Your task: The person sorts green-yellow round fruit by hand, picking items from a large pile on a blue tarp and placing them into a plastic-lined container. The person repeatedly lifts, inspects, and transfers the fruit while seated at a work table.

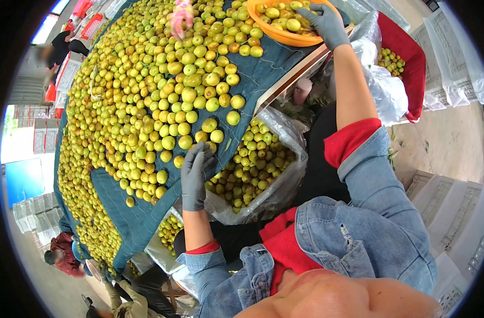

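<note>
Many green-and-brown jujube-like fruits (146, 99) lie spread over a table covered with dark blue-green cloth (110, 190). My left hand (196, 175), in a grey glove, is at the near edge of the cloth, its bent fingertips at a few fruits; whether it grips one I cannot tell. My right hand (327, 26), also gloved in grey, reaches over the rim of an orange plastic basket (285, 39) holding the same kind of fruit. Its fingers are at the fruits inside, and their grip is unclear.
Below the table edge, a clear plastic-lined container (299, 171) holds more fruit. A red-lined crate (405, 35) with fruit stands at the right. A co-worker's patterned glove (182, 18) reaches over the fruit. Other people are at the left and lower left. Wrapped boxes (444, 55) are stacked at the right.
</note>
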Available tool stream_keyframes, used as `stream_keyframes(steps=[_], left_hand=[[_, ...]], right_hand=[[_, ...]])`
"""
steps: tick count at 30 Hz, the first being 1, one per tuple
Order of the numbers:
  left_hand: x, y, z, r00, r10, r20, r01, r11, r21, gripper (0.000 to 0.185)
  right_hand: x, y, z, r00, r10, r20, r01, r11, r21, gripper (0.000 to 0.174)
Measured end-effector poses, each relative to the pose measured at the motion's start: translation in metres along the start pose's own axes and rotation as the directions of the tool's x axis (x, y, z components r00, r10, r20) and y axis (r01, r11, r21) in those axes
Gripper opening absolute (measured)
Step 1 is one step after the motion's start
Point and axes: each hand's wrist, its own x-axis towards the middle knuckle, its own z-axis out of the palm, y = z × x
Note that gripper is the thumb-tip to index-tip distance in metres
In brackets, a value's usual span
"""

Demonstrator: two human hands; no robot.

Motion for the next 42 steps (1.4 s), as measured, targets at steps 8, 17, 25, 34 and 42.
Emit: stream_keyframes(steps=[8, 17, 25, 34, 42], left_hand=[[0.007, 0.004, -0.061, 0.883, 0.357, -0.304, -0.279, 0.921, 0.271, 0.031], [0.001, -0.009, -0.099, 0.753, 0.478, -0.452, -0.123, 0.777, 0.618, 0.046], [0.004, -0.031, -0.080, 0.788, 0.604, -0.121, -0.209, 0.446, 0.870, 0.061], [-0.019, -0.025, -0.066, 0.934, 0.341, -0.109, -0.203, 0.753, 0.626, 0.066], [-0.017, -0.018, -0.069, 0.978, 0.130, -0.161, -0.101, 0.978, 0.181, 0.063]], right_hand=[[0.015, 0.005, 0.013, 0.767, -0.560, -0.314, 0.392, 0.796, -0.462, 0.026], [-0.092, -0.027, 0.155, 0.454, -0.592, 0.666, 0.827, 0.558, -0.068, 0.046], [-0.141, -0.002, 0.181, 0.435, -0.057, 0.898, 0.775, 0.531, -0.342, 0.063], [-0.129, -0.047, 0.147, 0.370, 0.006, 0.929, 0.339, 0.930, -0.141, 0.038], [-0.107, -0.022, 0.146, 0.471, 0.015, 0.882, 0.597, 0.731, -0.331, 0.038]])
